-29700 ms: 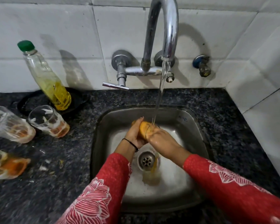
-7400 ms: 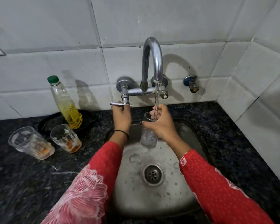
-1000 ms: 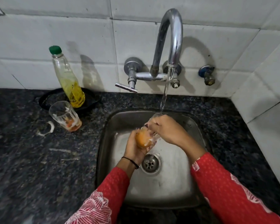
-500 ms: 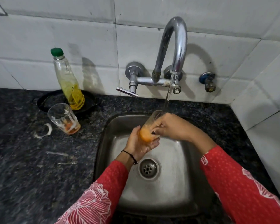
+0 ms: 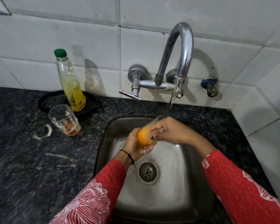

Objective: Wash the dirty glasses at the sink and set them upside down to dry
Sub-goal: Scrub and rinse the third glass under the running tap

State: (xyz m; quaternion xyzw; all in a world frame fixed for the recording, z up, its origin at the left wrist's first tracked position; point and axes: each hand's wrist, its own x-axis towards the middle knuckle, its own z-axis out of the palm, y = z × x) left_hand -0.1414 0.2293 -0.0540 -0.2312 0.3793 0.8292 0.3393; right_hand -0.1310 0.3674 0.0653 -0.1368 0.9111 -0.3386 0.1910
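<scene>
A clear glass [image 5: 146, 135] with orange residue in its base is held tilted over the steel sink [image 5: 176, 199], its mouth up under the stream from the curved tap [image 5: 183, 50]. My left hand [image 5: 133, 145] cups the orange bottom of the glass. My right hand [image 5: 173, 130] grips its upper part, fingers at the rim. A second dirty glass [image 5: 64, 119] with orange dregs stands upright on the dark counter, left of the sink.
A green-capped bottle of yellow liquid [image 5: 70, 83] stands in a black dish [image 5: 45, 102] by the tiled wall. The tap lever [image 5: 129, 95] sticks out to the left. A small side valve [image 5: 210, 86] sits on the wall at right. Wet smears mark the granite counter [image 5: 31, 159].
The glass and both hands stay under the running water, lifted slightly toward the spout compared with a second ago. The view has shifted a little.
</scene>
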